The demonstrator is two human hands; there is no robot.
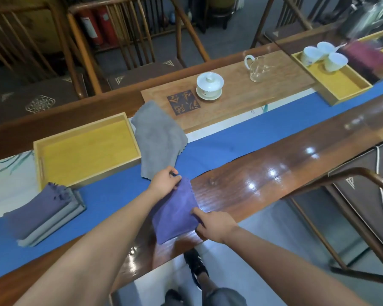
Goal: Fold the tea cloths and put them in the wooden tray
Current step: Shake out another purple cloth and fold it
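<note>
Partly folded purple tea cloth point(175, 212)

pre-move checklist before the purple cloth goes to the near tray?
1. Left hand grips the purple cloth at its far corner: ok.
2. Right hand pinches its near edge: ok.
3. Cloth fully folded: cannot tell.
4. Wooden tray has room inside: ok.
5. Grey cloth folded: not ok, lies loose beside the tray.
6. Folded stack is in the tray: not ok, sits on the blue runner.
</note>
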